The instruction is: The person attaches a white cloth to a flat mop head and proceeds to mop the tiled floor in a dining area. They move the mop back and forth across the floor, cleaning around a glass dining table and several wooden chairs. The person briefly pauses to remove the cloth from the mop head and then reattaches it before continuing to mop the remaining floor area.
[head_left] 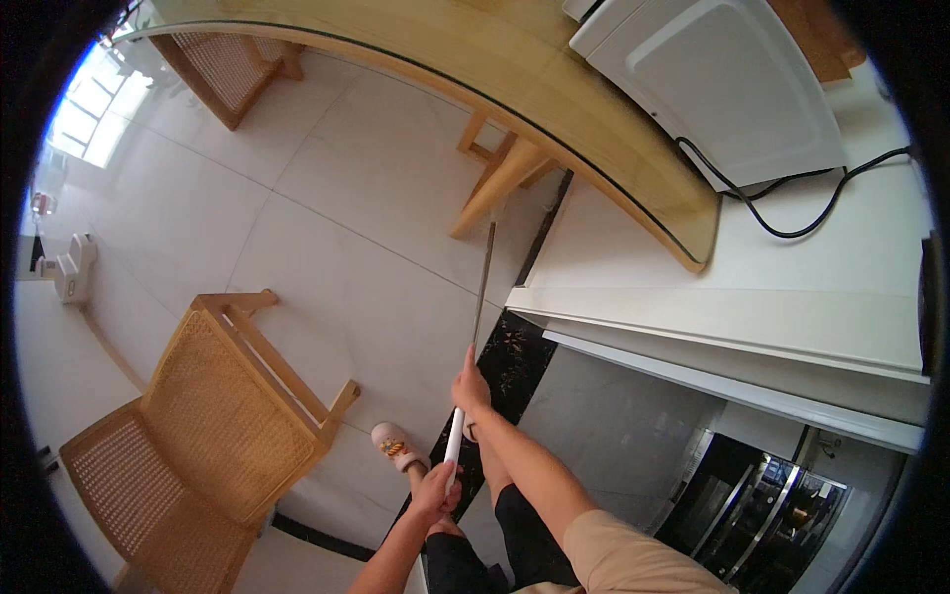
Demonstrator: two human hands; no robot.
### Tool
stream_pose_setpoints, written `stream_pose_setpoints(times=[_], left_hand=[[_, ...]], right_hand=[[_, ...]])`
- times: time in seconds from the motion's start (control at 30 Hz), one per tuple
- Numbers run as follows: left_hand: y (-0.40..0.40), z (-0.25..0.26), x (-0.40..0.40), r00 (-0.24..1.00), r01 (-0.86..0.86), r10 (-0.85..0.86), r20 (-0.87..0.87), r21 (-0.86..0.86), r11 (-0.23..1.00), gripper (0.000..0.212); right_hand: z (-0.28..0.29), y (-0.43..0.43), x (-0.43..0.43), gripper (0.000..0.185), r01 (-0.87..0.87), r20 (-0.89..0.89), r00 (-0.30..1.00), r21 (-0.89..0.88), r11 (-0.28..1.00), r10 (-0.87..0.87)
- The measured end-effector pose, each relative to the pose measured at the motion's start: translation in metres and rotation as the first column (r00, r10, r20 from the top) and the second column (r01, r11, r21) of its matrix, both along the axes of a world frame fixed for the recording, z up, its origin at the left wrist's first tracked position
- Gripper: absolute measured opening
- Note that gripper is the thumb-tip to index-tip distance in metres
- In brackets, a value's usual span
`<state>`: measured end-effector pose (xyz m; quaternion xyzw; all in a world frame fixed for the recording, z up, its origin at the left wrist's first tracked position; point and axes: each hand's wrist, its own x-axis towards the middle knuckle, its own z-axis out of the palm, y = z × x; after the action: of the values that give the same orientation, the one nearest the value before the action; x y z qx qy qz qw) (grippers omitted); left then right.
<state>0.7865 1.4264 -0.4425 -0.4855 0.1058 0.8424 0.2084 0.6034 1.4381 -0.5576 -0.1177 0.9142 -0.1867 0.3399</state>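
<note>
A long pole with a white handle section [454, 438] and a thin metal shaft [483, 286] runs away from me over the floor. My left hand [436, 490] is closed around the white handle near its lower end. Farther up, my right hand [470, 387] grips the pole about where the white section meets the metal. The far end of the shaft comes close to a wooden table leg [493, 189] under the table. What is fitted at that end is too blurred to tell.
A wooden table [475, 52] with a glass top curves overhead. A rattan-seated chair [230, 416] stands at left; another chair [223, 70] is farther back. A white appliance [727, 89] with a black cord [798, 234] sits at right. A black threshold strip [519, 353] crosses the tiled floor [356, 282].
</note>
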Motion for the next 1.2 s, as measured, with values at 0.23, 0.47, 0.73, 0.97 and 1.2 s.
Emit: stream_pose_setpoints(times=[0.23, 0.47, 0.73, 0.97, 1.2], left_hand=[[0.047, 0.019, 0.028, 0.996, 0.062, -0.061, 0.069, -0.003, 0.998, 0.030], [0.037, 0.056, 0.131, 0.962, 0.132, -0.138, 0.234, 0.039, 0.990, 0.029], [-0.003, -0.074, 0.102, 0.752, 0.631, -0.578, 0.318, -0.601, 0.490, 0.053], [-0.026, -0.212, -0.134, 0.849, 0.333, -0.514, 0.123, -0.879, 0.341, 0.059], [-0.030, -0.381, -0.365, 0.847, 0.382, -0.436, 0.304, -0.918, 0.103, 0.036]], right_hand=[[0.010, 0.050, 0.035, 0.079, -0.110, 0.219, 0.973, 0.199, 0.974, 0.065], [0.067, 0.053, 0.115, 0.079, -0.271, 0.349, 0.912, 0.120, 0.955, 0.215], [-0.018, 0.025, 0.040, 0.035, -0.405, 0.100, 0.909, -0.020, 0.914, 0.405], [-0.144, -0.017, -0.141, 0.026, -0.580, -0.057, 0.810, 0.068, 0.812, 0.583], [-0.253, -0.004, -0.386, 0.027, -0.522, -0.049, 0.641, 0.704, 0.482, 0.766]])
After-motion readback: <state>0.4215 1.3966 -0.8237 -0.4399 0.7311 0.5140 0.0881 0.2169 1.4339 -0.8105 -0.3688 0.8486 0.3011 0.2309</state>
